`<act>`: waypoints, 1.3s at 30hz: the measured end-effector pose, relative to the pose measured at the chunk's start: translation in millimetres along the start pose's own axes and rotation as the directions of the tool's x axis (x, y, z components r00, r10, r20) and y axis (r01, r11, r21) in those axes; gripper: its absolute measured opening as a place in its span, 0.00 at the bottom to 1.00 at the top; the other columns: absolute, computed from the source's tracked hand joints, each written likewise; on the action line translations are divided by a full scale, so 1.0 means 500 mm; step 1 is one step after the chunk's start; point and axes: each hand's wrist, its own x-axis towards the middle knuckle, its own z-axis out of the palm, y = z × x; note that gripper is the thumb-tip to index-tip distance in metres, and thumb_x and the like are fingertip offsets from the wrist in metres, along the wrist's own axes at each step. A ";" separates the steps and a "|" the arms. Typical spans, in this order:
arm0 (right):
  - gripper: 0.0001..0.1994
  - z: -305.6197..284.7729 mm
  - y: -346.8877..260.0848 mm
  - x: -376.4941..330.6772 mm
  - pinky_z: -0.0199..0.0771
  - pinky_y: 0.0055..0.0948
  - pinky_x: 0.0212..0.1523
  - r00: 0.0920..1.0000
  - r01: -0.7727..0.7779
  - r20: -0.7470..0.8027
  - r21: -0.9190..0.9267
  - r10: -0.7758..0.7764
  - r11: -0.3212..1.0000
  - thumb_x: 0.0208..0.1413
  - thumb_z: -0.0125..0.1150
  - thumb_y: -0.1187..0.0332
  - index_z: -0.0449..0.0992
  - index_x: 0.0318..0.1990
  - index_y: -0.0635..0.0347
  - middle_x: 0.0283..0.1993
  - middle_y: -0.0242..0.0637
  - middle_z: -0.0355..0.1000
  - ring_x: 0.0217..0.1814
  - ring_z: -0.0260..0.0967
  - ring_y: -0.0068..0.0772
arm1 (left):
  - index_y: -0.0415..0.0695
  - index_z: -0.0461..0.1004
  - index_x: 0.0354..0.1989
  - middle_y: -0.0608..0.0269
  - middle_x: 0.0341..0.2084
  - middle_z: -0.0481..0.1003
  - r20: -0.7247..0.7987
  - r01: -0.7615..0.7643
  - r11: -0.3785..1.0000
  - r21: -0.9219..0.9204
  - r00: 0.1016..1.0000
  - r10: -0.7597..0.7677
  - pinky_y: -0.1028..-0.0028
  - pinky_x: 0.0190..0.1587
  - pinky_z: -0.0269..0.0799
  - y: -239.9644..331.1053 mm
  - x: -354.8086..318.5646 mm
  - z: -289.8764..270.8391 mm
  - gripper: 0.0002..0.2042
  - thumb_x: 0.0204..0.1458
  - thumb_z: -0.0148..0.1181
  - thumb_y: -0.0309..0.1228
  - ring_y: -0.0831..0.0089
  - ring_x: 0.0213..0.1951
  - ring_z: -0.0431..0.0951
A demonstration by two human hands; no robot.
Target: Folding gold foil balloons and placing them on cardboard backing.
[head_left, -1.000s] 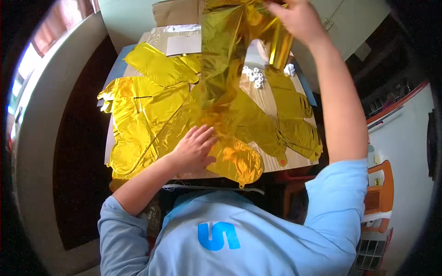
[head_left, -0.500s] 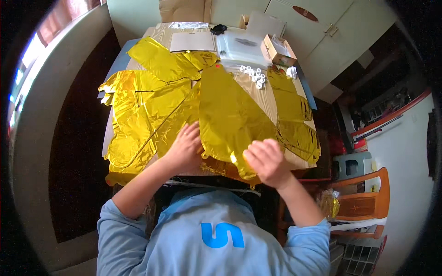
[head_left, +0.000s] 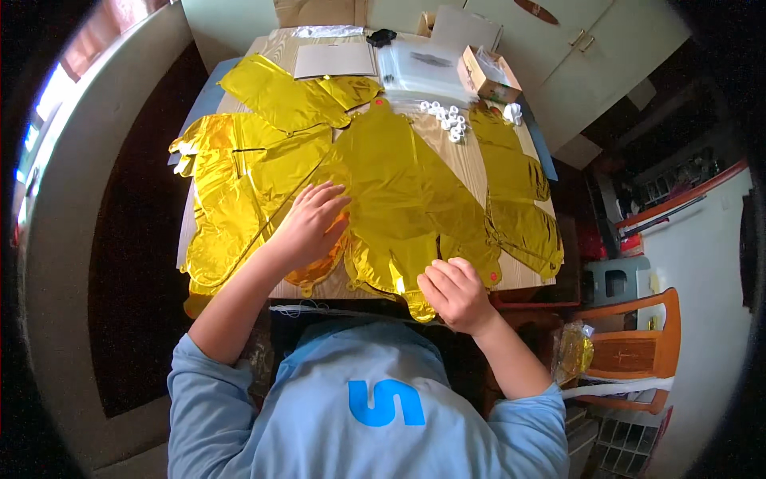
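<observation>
A flat gold foil balloon (head_left: 399,184) lies lengthwise away from the person on the wooden tabletop (head_left: 467,156), the left hand (head_left: 309,225) pressing open-palmed on it while the nearer right hand (head_left: 453,294) pinches its near edge.

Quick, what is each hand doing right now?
Left hand: open, pressed flat on the gold foil balloon.
Right hand: fingers curled at the balloon's near edge; a grip cannot be told.
</observation>
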 end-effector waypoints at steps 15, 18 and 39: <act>0.17 -0.050 -0.052 -0.004 0.68 0.43 0.56 0.971 -0.182 0.160 -0.004 0.180 0.983 0.48 0.63 0.67 0.78 0.46 0.62 0.47 0.43 0.74 0.53 0.71 0.43 | 0.42 0.72 0.55 0.46 0.59 0.69 0.094 -0.319 0.946 -0.056 0.942 0.323 0.53 0.65 0.62 0.001 0.058 0.066 0.22 0.53 0.65 0.37 0.47 0.63 0.67; 0.14 -0.090 -0.093 -0.052 0.70 0.42 0.49 0.898 -0.431 0.162 0.133 0.409 0.893 0.46 0.64 0.70 0.79 0.43 0.61 0.45 0.42 0.75 0.47 0.73 0.47 | 0.41 0.72 0.55 0.46 0.58 0.69 0.098 -0.313 0.944 -0.100 0.941 0.323 0.53 0.65 0.63 -0.001 0.060 0.058 0.22 0.52 0.65 0.36 0.47 0.63 0.67; 0.17 0.040 -0.151 -0.080 0.71 0.20 0.25 -0.057 -0.501 0.481 0.744 0.875 -0.442 0.65 0.60 0.56 0.79 0.41 0.65 0.32 0.34 0.80 0.25 0.78 0.25 | 0.40 0.71 0.58 0.46 0.60 0.68 0.094 -0.290 0.956 -0.047 0.951 0.294 0.51 0.66 0.63 0.014 0.036 0.061 0.25 0.52 0.65 0.34 0.44 0.64 0.65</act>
